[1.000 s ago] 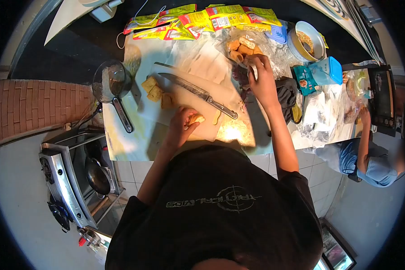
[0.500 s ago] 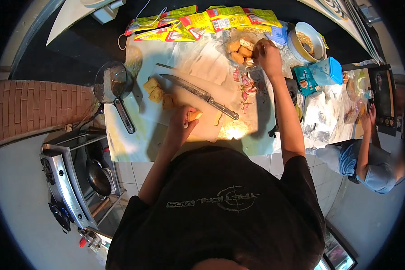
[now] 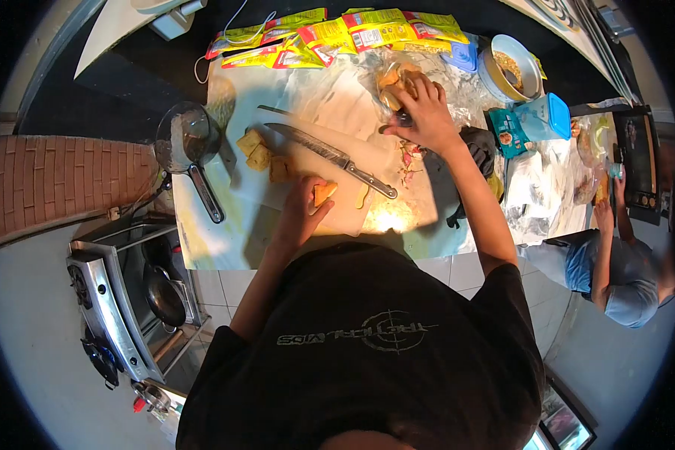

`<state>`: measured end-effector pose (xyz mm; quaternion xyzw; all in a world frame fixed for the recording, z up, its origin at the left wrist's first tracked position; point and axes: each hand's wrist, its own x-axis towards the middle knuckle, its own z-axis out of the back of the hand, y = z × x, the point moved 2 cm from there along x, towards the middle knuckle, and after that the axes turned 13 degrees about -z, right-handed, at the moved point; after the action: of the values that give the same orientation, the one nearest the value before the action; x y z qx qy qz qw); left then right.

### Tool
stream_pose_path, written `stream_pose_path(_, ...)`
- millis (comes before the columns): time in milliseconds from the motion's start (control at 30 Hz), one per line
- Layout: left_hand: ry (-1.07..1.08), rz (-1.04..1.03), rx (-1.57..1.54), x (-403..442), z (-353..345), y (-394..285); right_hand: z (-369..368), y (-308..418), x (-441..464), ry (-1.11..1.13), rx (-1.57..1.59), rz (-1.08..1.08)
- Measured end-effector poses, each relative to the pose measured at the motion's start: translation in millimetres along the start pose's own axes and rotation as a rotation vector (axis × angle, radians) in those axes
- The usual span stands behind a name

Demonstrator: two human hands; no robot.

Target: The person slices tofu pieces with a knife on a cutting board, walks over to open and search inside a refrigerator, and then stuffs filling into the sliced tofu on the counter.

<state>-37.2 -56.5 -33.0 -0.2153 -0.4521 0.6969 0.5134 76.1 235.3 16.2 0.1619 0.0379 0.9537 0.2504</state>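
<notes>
My left hand (image 3: 304,208) is closed around a piece of fried tofu (image 3: 325,194) at the near edge of the cutting board (image 3: 345,214). My right hand (image 3: 427,116) is stretched out with fingers spread, beside a clear plastic bag of fried tofu (image 3: 391,77) and partly covering it. A small dark spot shows under its fingers; I cannot make it out. On the board lies a large knife (image 3: 319,146), its handle toward the right. Several tofu pieces (image 3: 256,152) sit left of the blade. Reddish peelings (image 3: 409,161) lie below my right hand.
Yellow-red packets (image 3: 326,37) line the back. A bowl (image 3: 529,71), a blue-lidded container (image 3: 553,118) and a teal packet (image 3: 508,133) stand right. A saucepan (image 3: 190,135) is at left. Another person (image 3: 604,259) works at the far right.
My right hand has moved down and left from the tofu bag's right side, and its fingers have spread. My left hand stays nearly still with its tofu. The other person's hands have shifted.
</notes>
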Motion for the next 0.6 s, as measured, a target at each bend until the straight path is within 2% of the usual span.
stream_pose_path(33, 0.033, 0.020, 0.002, 1, 1, -2, -3, 0, -2, -0.001, -0.104, 0.043)
stream_pose_path(100, 0.063, 0.038, 0.007, 2, 3, -5, -13, -9, 1, -0.032, -0.111, 0.039)
stream_pose_path(167, 0.065, 0.029, 0.016, 2, 4, -6, -14, -14, 5, 0.000, 0.033, -0.004)
stream_pose_path(200, 0.063, 0.030, 0.015, 1, 4, -6, -11, -12, 7, -0.056, 0.149, -0.010)
stream_pose_path(300, 0.055, 0.019, -0.011, 0, 4, -6, -11, -22, 11, -0.013, 0.271, -0.023)
stream_pose_path(433, 0.036, 0.005, 0.002, 0, 3, -7, -11, -27, 16, 0.036, 0.261, -0.075)
stream_pose_path(500, 0.013, 0.009, -0.002, -1, 3, -4, -13, -29, 19, -0.041, 0.383, -0.138)
stream_pose_path(600, 0.013, -0.036, -0.029, -2, 1, 0, -15, -31, 21, -0.080, 0.384, -0.176)
